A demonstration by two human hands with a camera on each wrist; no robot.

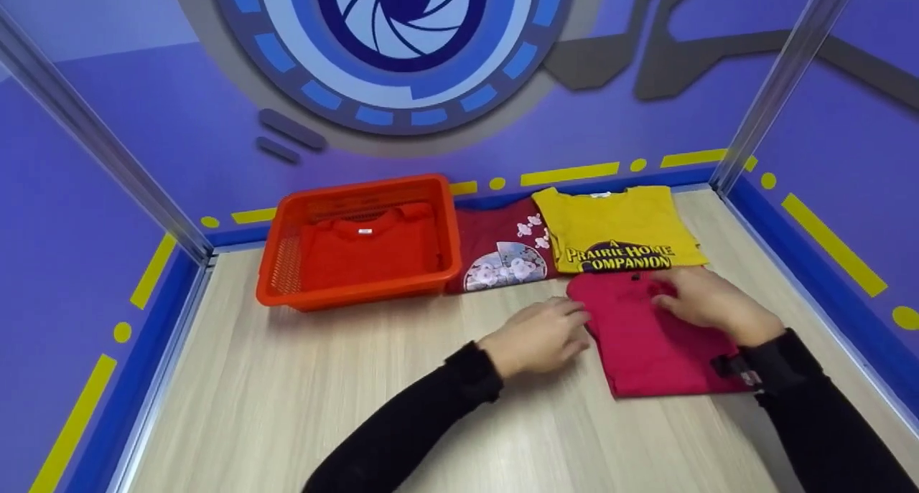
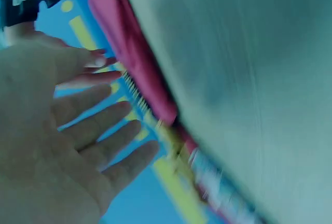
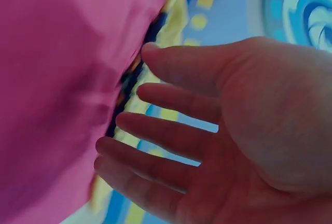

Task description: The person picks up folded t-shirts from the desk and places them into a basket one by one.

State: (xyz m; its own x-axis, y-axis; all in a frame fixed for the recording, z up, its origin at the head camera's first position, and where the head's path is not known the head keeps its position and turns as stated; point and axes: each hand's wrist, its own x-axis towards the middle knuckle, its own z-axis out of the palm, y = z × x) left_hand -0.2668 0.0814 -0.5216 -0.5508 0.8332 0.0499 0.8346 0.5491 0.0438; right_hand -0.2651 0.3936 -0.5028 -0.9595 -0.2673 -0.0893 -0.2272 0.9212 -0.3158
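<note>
A folded pink-red shirt (image 1: pixel 650 342) lies on the table at the right, its upper edge just below the yellow shirt. My left hand (image 1: pixel 538 337) is at its left edge, fingertips near the cloth; the left wrist view shows that hand's fingers (image 2: pixel 106 128) extended and apart. Above the shirt's upper right part is my right hand (image 1: pixel 707 303). In the right wrist view its fingers (image 3: pixel 166 125) are spread and nearly straight, with nothing between them and the pink-red shirt (image 3: pixel 57 79) beyond.
An orange basket (image 1: pixel 359 290) with a red shirt (image 1: pixel 366 252) inside stands at the back left. Beside it lie a dark red shirt (image 1: pixel 495 231) with a flower print and a yellow shirt (image 1: pixel 610 224) with lettering. Patterned walls (image 1: pixel 459 145) enclose the wooden table (image 1: pixel 344 378).
</note>
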